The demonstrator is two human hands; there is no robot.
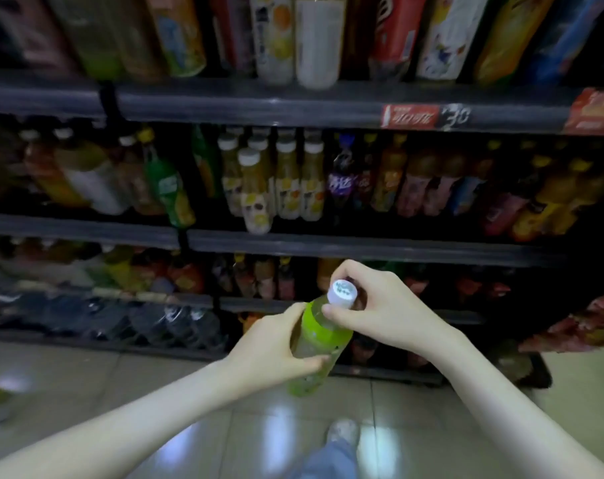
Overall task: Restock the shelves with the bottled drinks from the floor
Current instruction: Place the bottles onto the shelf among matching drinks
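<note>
Stocked shelves behind, left grip holds green bottle low, right grip pinches cap

Clear plastic bottle, glossy green label; shiny floor tiles.

A green bottle is held by the left hand. Its white cap is pinched by the right hand before full shelves.
</note>
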